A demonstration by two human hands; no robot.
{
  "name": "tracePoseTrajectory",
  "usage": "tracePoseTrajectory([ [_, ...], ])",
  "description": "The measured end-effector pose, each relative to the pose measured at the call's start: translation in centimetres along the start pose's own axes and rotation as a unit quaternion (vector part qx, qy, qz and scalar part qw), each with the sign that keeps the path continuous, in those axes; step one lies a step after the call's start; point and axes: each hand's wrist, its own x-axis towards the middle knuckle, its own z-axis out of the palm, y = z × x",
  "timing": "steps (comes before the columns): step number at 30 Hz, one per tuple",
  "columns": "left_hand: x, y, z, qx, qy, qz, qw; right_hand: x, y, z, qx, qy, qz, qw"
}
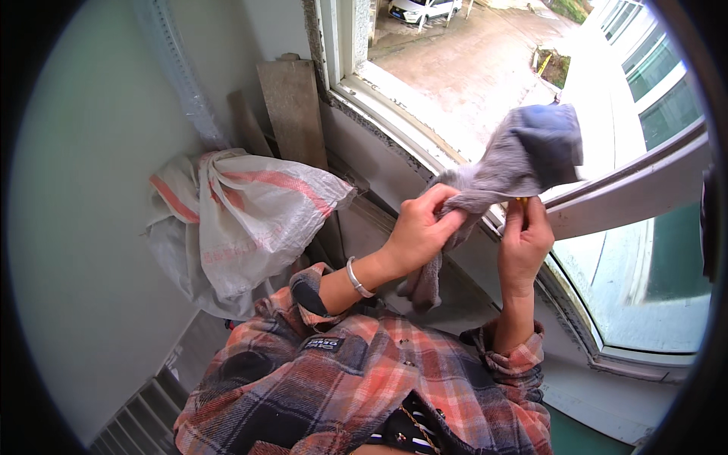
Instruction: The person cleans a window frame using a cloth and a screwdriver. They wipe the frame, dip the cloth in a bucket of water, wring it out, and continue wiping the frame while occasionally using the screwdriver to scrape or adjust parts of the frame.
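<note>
A crumpled grey cloth (500,165) with a blurred blue patch is held up in front of the window opening. My left hand (424,227) grips its bunched middle between thumb and fingers, and one end droops below that hand. At the cloth's lower right edge, my right hand (526,239) pinches with thumb and fingertips. A small yellow bit shows just above those fingertips; what it is cannot be made out. A silver bangle (358,277) circles my left wrist.
The white window frame (398,108) runs diagonally behind the cloth, with an open window sash (625,199) at right. A woven plastic sack (256,227) with red stripes stands at left, near a wooden board (293,114) leaning against the wall. Outside, a white car (424,8) is parked.
</note>
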Motion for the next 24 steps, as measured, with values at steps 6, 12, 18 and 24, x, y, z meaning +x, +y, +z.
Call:
tracePoseTrajectory([
  [6, -3.1, -4.0, -1.8, 0.064, 0.064, -0.074, 0.993, 1.7, -1.2, 1.4, -0.099, -0.249, -0.070, 0.961],
  [12, -2.9, -4.5, -4.3, 0.076, 0.115, -0.099, 0.985, 3.5, 0.2, 7.3, -0.152, -0.336, -0.130, 0.920],
  [18, -0.5, -5.5, -7.9, 0.131, 0.262, 0.003, 0.956, 7.5, -3.2, 17.6, -0.147, -0.331, -0.205, 0.910],
  [24, 2.0, -4.9, -12.8, 0.187, 0.335, -0.006, 0.923, 10.7, -6.7, 24.1, -0.129, -0.334, -0.230, 0.905],
])
